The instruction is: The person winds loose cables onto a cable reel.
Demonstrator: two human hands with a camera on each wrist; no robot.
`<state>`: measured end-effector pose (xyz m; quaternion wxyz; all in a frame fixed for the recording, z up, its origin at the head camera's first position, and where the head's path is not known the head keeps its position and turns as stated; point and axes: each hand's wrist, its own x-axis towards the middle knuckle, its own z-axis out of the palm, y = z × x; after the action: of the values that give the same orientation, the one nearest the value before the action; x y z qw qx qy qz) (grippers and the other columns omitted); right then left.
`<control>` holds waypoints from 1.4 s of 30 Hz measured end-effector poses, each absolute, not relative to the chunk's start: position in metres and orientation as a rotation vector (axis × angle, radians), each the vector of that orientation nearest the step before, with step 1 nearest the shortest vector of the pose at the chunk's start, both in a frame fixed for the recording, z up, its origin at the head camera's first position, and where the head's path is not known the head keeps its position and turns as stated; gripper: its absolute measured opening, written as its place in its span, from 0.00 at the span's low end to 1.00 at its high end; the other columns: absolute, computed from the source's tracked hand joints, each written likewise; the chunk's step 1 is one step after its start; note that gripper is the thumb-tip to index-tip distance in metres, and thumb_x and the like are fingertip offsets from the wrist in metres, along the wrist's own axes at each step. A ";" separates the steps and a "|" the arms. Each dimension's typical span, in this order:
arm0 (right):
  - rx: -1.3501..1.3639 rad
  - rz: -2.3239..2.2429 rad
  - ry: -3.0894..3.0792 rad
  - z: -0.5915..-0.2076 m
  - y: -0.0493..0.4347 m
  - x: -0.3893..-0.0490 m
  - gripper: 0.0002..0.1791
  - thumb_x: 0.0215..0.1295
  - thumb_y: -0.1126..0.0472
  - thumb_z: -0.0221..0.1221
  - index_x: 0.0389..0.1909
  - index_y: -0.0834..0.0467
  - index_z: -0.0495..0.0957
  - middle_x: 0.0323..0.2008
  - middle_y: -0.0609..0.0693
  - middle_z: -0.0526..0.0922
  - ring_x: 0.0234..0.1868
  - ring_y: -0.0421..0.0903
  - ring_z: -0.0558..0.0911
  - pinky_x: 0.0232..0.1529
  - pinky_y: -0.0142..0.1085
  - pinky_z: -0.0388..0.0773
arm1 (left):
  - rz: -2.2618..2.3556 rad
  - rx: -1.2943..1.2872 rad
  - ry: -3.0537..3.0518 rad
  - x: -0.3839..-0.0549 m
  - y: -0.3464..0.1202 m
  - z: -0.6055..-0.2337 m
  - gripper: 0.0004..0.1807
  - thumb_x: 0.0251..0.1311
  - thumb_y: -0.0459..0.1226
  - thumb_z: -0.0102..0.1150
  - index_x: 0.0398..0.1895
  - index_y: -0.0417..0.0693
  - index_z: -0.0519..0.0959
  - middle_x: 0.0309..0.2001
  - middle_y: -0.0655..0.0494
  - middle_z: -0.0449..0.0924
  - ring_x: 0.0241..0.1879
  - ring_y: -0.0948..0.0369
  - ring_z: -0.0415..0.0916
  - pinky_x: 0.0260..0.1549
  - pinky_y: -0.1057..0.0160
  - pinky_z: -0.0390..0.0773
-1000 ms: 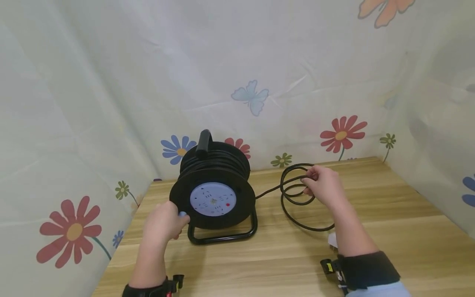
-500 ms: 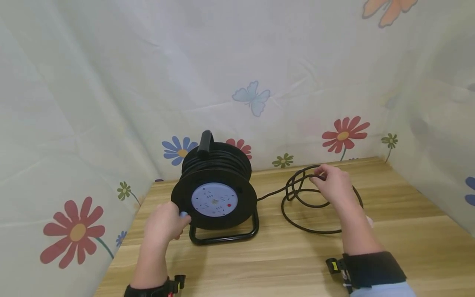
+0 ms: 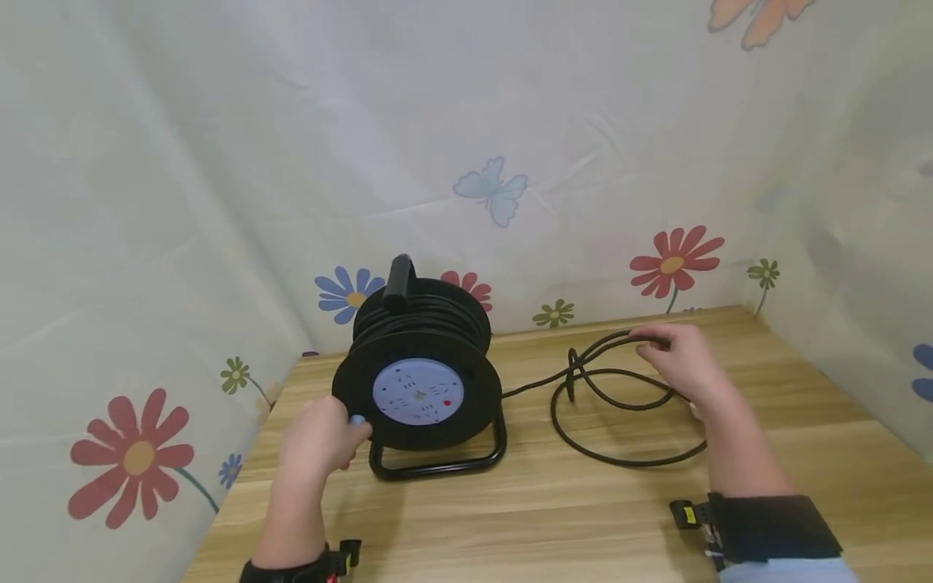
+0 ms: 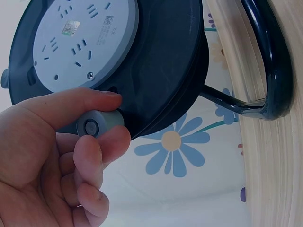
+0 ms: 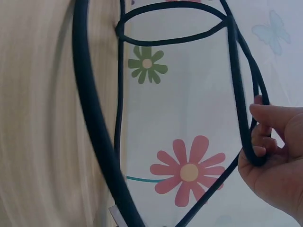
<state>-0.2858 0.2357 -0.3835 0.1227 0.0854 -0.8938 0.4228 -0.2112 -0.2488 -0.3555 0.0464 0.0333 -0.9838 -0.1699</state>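
Note:
A black cable reel (image 3: 419, 364) stands on its tubular frame (image 3: 440, 468), a blue-grey socket panel (image 3: 418, 392) with a red button on its front. My left hand (image 3: 317, 437) pinches the small grey crank knob (image 4: 102, 122) at the reel's lower left rim, between thumb and index finger. To the right, my right hand (image 3: 678, 360) holds a bend of the loose black cable (image 3: 627, 463), raised off the table. Loops of that cable hang and lie between hand and reel, and one strand runs to the drum. A white piece by the right wrist is mostly hidden.
The wooden table (image 3: 466, 534) ends at a pale curtain (image 3: 583, 121) printed with flowers and butterflies, close behind the reel. Black bands with small cameras sit on both wrists. The reel's carry handle (image 3: 398, 279) points up.
My right hand has moved to the right with the cable, drawing the loops out wider and longer. The left hand stays on the knob, and the reel stands where it was.

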 end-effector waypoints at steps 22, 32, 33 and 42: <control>0.201 1.504 -2.551 -0.382 0.265 -0.284 0.22 0.66 0.50 0.60 0.49 0.64 0.76 0.45 0.57 0.73 0.28 0.42 0.70 0.27 0.33 0.71 | -0.534 0.120 -2.996 -0.212 -0.251 -0.356 0.16 0.52 0.43 0.59 0.11 0.47 0.73 0.07 0.59 0.71 0.11 0.61 0.71 0.13 0.61 0.67; -0.088 1.146 -2.535 -0.380 0.275 -0.282 0.31 0.63 0.35 0.54 0.48 0.59 0.75 0.39 0.61 0.77 0.33 0.56 0.74 0.26 0.45 0.72 | -0.524 0.116 -3.006 -0.215 -0.252 -0.357 0.17 0.51 0.44 0.59 0.10 0.47 0.73 0.07 0.60 0.71 0.12 0.60 0.70 0.13 0.61 0.67; -0.100 1.135 -2.552 -0.380 0.276 -0.282 0.32 0.63 0.34 0.54 0.48 0.60 0.76 0.42 0.63 0.77 0.37 0.57 0.74 0.29 0.47 0.72 | -0.528 0.121 -3.004 -0.215 -0.252 -0.357 0.17 0.51 0.44 0.59 0.10 0.47 0.73 0.07 0.60 0.71 0.12 0.60 0.70 0.13 0.61 0.67; -0.200 0.877 -2.659 -0.381 0.283 -0.280 0.35 0.57 0.27 0.51 0.31 0.58 0.77 0.27 0.54 0.77 0.23 0.50 0.76 0.20 0.40 0.69 | -0.525 0.122 -3.017 -0.213 -0.252 -0.357 0.18 0.53 0.45 0.59 0.11 0.47 0.74 0.08 0.59 0.72 0.12 0.60 0.71 0.13 0.61 0.67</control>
<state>-0.2803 0.2833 -0.3806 0.1665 -0.0703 -0.9340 0.3081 -0.2132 -0.2520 -0.3574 0.0386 0.0397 -0.9837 -0.1712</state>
